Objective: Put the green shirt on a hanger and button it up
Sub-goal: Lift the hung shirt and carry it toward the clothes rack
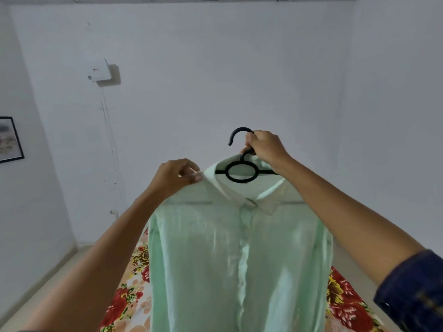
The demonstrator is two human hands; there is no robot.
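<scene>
White plaster walls fill the bg, w/ a small white box (99, 70) mounted far left, thin cables trailing down from it, and a black-framed picture (9, 139) cut off at the left edge. You hold the green shirt (237, 255) up in front of you: thin, slightly glossy fabric, pointed collar, placket closed as far as you can see; its hem runs off the bottom edge. It hangs on a black plastic hanger (241, 172) w/ an oval neck loop and curved hook. Your right hand (266, 147) grips the hanger's neck just below the hook, hiding the stem. Your left hand (178, 174) pinches the collar's left edge. Behind the shirt, a floral bedsheet (124, 300), red and yellow on cream, is mostly hidden. Dark blue cuff (412, 291) near right.
</scene>
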